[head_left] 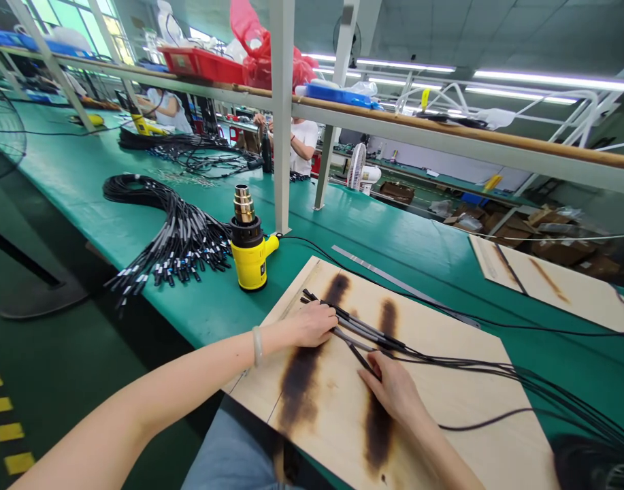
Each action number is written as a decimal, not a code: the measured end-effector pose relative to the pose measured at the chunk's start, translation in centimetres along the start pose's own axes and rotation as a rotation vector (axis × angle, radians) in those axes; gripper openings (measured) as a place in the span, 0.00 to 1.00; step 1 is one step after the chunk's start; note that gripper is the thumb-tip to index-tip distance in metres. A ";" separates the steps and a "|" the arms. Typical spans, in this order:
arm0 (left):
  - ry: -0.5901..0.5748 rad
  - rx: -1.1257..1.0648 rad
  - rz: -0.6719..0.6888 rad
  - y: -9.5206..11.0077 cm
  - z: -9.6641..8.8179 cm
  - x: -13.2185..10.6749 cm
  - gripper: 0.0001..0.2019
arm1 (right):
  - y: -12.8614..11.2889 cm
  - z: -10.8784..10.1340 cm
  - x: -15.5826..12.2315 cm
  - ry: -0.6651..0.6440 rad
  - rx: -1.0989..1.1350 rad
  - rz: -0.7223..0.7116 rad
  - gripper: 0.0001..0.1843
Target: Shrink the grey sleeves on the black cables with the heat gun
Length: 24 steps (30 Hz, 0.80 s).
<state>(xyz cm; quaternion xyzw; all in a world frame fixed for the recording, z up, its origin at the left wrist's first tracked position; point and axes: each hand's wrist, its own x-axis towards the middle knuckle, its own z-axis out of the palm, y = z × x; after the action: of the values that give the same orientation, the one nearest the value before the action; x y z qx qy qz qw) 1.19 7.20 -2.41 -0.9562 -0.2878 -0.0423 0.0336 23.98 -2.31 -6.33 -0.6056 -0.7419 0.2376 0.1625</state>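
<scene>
On scorched board (444, 388): left hand (312, 324) fingers curled over cables (365, 329), right hand (390, 389) fingers pressing them.

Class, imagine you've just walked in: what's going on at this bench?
A person's left hand and right hand rest on black cables laid across a scorched wooden board on a green workbench. A yellow heat gun stands upright nearby, beside a bundle of black cables. Another person works farther along.
</scene>
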 end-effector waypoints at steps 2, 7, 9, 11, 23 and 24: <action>-0.034 0.023 -0.024 -0.4 0.7 -0.2 0.05 | -1.3 0.2 0.8 0.003 -0.028 -0.046 0.13; -0.048 -0.013 -0.311 -2.2 0.2 0.3 0.05 | -2.3 -0.8 -0.9 -0.074 0.150 -0.223 0.14; -0.021 -0.104 -0.326 -2.7 -0.6 -0.2 0.06 | -1.9 -1.2 -2.4 -0.044 0.225 -0.229 0.16; 0.005 -0.233 -0.233 -2.8 -1.4 -1.5 0.08 | -1.4 -1.1 -3.8 -0.008 0.265 -0.222 0.16; -0.088 -0.420 -0.161 0.1 -3.7 -12.1 0.10 | -0.5 0.7 -6.6 -0.010 0.291 -0.326 0.11; -0.081 -0.410 -0.180 0.0 -3.7 -12.4 0.08 | -0.3 0.8 -6.7 -0.013 0.276 -0.331 0.12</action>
<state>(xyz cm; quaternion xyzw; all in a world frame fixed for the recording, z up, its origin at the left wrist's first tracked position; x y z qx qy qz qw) -9.28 0.06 0.01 -0.9144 -0.3584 -0.0644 -0.1769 24.70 -9.00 -6.54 -0.4462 -0.7926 0.3108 0.2760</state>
